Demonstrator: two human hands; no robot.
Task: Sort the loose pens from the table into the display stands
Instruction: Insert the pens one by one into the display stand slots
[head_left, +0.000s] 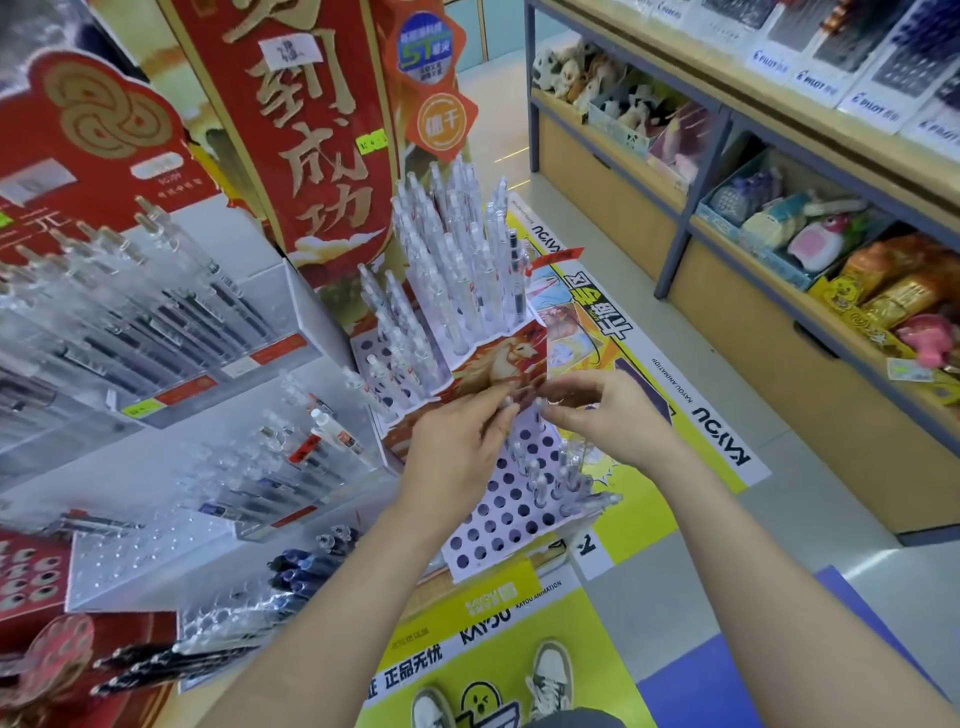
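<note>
Reaching forward: left hand (457, 441), right hand (613, 415).

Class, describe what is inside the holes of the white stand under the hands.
A few clear pens sit in the white stand; most holes show empty. The left hand and right hand cover its top rows.

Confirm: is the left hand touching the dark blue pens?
Apart: the head view shows the left hand over the holed stand, well clear of the dark blue pens.

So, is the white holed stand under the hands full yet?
No, mostly empty: most holes in the stand are open and dark, and only a few clear pens stand upright in it.
</note>
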